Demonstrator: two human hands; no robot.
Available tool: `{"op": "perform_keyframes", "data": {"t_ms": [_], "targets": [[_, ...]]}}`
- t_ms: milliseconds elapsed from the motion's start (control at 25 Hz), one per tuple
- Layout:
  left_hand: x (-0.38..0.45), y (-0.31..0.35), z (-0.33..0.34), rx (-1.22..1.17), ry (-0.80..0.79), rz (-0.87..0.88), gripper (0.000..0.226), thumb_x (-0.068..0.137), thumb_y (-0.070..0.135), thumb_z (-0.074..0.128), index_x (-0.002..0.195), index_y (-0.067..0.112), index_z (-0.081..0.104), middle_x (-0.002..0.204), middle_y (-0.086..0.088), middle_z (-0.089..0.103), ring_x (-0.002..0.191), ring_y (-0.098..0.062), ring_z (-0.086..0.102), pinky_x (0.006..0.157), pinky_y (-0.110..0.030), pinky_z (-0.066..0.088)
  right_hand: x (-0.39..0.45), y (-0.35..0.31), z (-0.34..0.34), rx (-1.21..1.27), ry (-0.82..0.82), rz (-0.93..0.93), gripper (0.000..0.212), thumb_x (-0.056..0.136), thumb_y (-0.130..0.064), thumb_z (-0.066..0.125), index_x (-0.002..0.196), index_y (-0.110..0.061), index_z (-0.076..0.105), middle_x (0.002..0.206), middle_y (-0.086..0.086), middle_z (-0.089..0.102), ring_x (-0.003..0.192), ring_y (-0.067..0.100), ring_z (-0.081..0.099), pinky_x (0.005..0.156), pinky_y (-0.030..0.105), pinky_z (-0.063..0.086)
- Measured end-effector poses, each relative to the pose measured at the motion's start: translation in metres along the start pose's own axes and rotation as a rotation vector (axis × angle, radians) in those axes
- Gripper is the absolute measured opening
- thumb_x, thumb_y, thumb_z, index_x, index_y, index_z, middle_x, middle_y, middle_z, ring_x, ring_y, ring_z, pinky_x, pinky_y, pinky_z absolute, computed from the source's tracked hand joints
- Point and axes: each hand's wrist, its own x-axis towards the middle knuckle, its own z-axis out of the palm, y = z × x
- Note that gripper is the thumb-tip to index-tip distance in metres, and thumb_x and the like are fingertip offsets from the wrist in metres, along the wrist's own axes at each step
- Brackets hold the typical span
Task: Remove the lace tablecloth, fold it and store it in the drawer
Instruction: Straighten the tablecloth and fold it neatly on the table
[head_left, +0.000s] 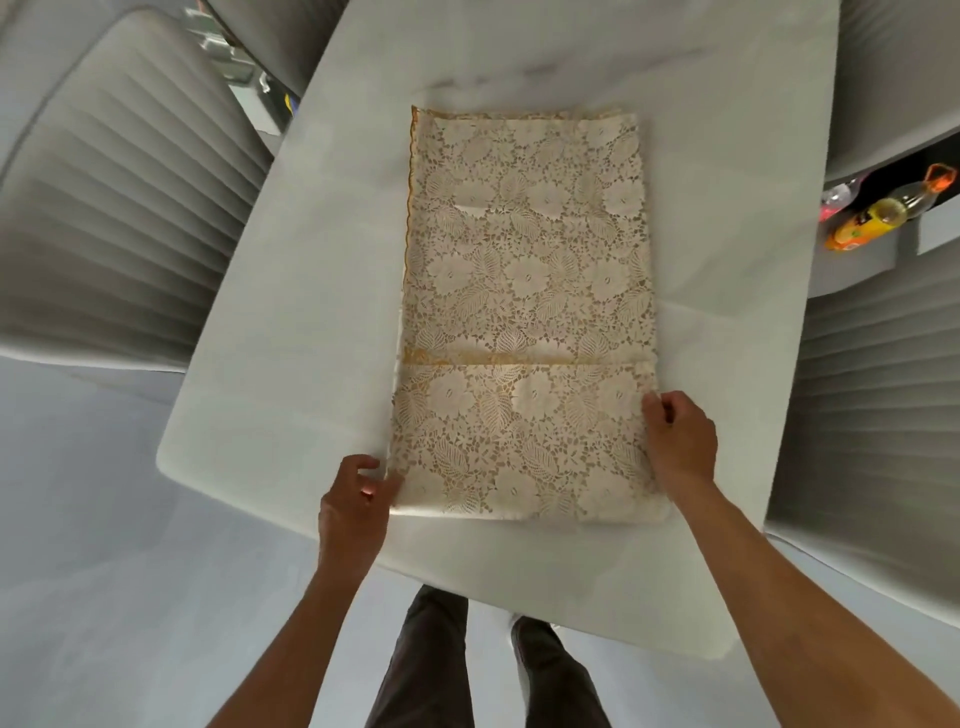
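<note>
**Cloth folded long, drawer still to come**

Nearest us, at the table's (291, 291) near edge, our left hand (356, 501) curls its fingers at the lace tablecloth's (524, 291) near left corner; whether they actually pinch it we cannot tell. Our right hand (680, 447) grips the right edge just above the near right corner. The cloth lies in a long folded strip running toward the far edge. We judge more folds remain, then storing; no drawer shows. Grey chairs (119, 218) flank the table.
</note>
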Motion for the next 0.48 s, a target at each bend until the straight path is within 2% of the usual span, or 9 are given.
{"op": "perform_keyframes", "data": {"t_ms": [80,200,280,400,480], "targets": [[-0.001,-0.001,0.0,-0.034,0.02,-0.04,0.017,0.081,0.039,0.076,0.08,0.027,0.064,0.068,0.007,0.068,0.065,-0.016,0.066,0.056,-0.024,0.046,-0.003,0.001,-0.001,-0.013,-0.016,-0.023,0.029,0.1,-0.037,0.047,0.09,-0.013,0.06,0.077,0.001,0.063,0.073,0.023,0.056,0.064,0.032,0.038],[0.0,-0.008,-0.003,-0.048,-0.045,-0.062,0.016,0.076,0.032,0.082,0.079,0.025,0.068,0.066,0.006,0.063,0.06,-0.013,0.056,0.059,-0.026,0.046,-0.002,0.002,-0.003,-0.049,-0.031,-0.046,0.028,0.101,-0.039,0.046,0.088,-0.017,0.057,0.074,-0.002,0.059,0.071,0.022,0.055,0.061,0.031,0.035],[-0.002,-0.012,-0.007,-0.087,-0.055,-0.088,0.019,0.073,0.026,0.084,0.082,0.022,0.069,0.073,0.006,0.064,0.064,-0.01,0.056,0.063,-0.022,0.046,0.0,0.002,-0.004,-0.065,-0.043,-0.061,0.029,0.101,-0.04,0.045,0.086,-0.017,0.056,0.072,-0.003,0.057,0.07,0.023,0.054,0.058,0.031,0.033],[-0.003,-0.007,-0.008,-0.129,-0.031,-0.093,0.016,0.077,0.023,0.081,0.075,0.019,0.066,0.075,0.006,0.067,0.072,-0.01,0.061,0.066,-0.021,0.047,0.001,0.004,-0.005,-0.057,-0.054,-0.066,0.031,0.101,-0.04,0.045,0.087,-0.016,0.057,0.073,-0.002,0.057,0.071,0.023,0.054,0.06,0.031,0.034],[-0.006,-0.005,-0.005,-0.146,-0.03,-0.056,0.016,0.082,0.021,0.077,0.074,0.019,0.063,0.076,0.009,0.068,0.074,-0.003,0.062,0.069,-0.022,0.048,0.001,0.005,-0.006,-0.04,-0.065,-0.06,0.032,0.101,-0.041,0.045,0.088,-0.015,0.058,0.074,-0.001,0.059,0.071,0.023,0.055,0.062,0.032,0.036]]}}
